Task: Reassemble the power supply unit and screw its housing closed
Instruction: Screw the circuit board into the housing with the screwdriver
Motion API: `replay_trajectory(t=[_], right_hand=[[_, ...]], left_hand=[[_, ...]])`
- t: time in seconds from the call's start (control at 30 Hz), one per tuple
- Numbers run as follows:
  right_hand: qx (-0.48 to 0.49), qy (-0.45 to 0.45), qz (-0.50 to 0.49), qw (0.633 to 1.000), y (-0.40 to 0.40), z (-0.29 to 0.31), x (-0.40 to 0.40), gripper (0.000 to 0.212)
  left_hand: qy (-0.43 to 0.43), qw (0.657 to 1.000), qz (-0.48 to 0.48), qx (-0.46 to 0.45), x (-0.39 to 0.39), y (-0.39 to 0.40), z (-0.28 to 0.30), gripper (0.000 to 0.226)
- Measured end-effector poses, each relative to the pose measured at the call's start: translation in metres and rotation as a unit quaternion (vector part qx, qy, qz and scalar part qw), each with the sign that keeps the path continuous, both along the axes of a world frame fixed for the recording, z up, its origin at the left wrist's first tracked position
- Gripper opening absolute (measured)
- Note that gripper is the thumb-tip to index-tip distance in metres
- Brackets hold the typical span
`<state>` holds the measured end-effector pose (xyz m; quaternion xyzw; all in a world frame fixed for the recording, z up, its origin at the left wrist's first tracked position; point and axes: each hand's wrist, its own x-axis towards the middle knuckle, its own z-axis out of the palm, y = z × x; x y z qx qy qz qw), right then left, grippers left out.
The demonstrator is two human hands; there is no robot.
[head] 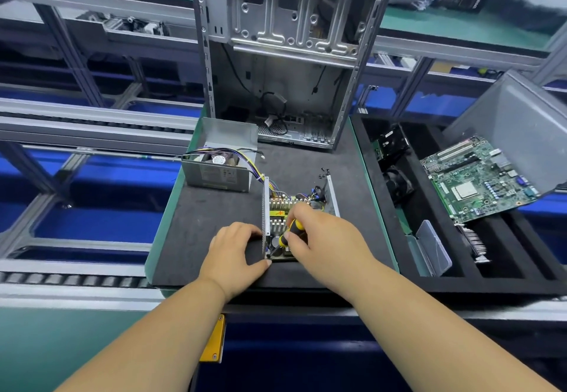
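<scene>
An empty computer case (285, 54) stands upright at the far edge of the dark foam mat (208, 232), its open side facing the viewer. To the right, a black tray (503, 281) holds a green motherboard (478, 180) leaning against a grey plastic bin (521, 128). On the mat, left of centre, the grey housing cover (219, 161) of the power supply lies with coloured wires running from it to the open power supply base (299, 207), which sits nearer, in the middle of the mat, its circuit board and heat sinks exposed. The left hand (234, 253) grips the base's near left wall, thumb at the corner. The right hand (322, 232) is wrapped around a yellow-and-black screwdriver (291, 232), its tip down in the near left corner of the board. A few small black screws (324, 172) lie just beyond the base.
</scene>
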<state>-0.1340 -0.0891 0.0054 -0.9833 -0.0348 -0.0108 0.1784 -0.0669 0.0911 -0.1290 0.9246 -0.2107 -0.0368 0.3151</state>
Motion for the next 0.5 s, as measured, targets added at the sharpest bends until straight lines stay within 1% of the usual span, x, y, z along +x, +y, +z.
replay_trajectory(t=[0.37,0.5], right_hand=[[-0.017,0.023,0.022,0.999,0.005,0.008,0.005,0.012],[-0.024,0.036,0.046,0.998,0.004,0.012,0.010,0.012]], left_hand=[[-0.010,1.000,0.004,0.003,0.000,-0.001,-0.001,0.045],[-0.012,1.000,0.005,0.010,0.001,-0.002,-0.002,0.045]])
